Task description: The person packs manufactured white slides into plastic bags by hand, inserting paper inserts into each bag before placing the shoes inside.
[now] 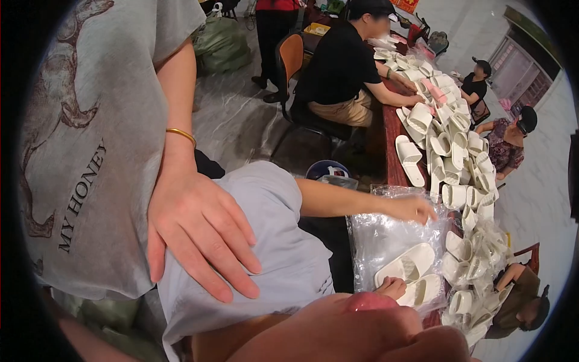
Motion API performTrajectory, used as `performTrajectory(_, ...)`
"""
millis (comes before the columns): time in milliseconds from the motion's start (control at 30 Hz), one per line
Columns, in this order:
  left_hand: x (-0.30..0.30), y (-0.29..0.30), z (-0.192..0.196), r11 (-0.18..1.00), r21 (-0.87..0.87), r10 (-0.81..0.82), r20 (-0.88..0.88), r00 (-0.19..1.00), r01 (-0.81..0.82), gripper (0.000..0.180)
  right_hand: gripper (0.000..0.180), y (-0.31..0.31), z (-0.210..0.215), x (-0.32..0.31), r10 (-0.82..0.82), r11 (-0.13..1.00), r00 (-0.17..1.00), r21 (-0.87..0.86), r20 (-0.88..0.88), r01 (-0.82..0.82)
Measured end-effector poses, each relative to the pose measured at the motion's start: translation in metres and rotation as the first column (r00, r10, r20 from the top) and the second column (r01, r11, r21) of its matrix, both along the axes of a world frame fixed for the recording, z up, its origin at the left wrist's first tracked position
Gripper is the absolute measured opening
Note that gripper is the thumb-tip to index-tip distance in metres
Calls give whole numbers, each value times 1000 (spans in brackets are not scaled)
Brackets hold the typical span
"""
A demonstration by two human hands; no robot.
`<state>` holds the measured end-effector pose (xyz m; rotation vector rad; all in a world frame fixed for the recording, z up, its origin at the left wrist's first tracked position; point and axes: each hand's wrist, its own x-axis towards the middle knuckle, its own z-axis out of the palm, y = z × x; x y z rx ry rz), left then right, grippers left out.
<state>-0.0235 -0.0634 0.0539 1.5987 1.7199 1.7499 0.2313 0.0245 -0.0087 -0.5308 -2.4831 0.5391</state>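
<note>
My left hand, its fingers loosely bent and apart, hangs over a stack of clear plastic bags; nothing shows in it. Lower down, my right hand has its fingers closed on the edge of a white slide slipper, partly hidden behind my head. A second white slide slipper lies beside it on the bags. Another person's hand, with a gold bangle at the wrist, rests flat on the shoulder of my pale grey shirt.
White slippers are heaped along the red table, a few pink ones among them. Several people sit around it, one in black on the near side. A blue bin stands beside the table, and a green sack behind.
</note>
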Motion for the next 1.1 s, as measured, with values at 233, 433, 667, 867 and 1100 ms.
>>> performTrajectory(233,70,24,-68,978,-119,63,-613,788,-171,31,10,11,-19,-5,28,999,995,-43,-91,-32)
performTrajectory(433,77,17,-101,942,-204,60,-674,736,-264,32,8,6,-10,-1,56,993,994,-96,-98,-65)
performTrajectory(667,80,16,-109,962,20,207,-699,684,-271,35,7,17,-18,5,90,950,971,-273,-223,-151)
performTrajectory(867,74,7,-109,955,55,245,-695,676,-290,35,8,25,-22,-4,138,964,986,-215,-98,-156)
performTrajectory(1100,77,8,-106,963,42,217,-702,678,-265,35,9,21,-26,-5,45,975,995,-212,-85,-62)
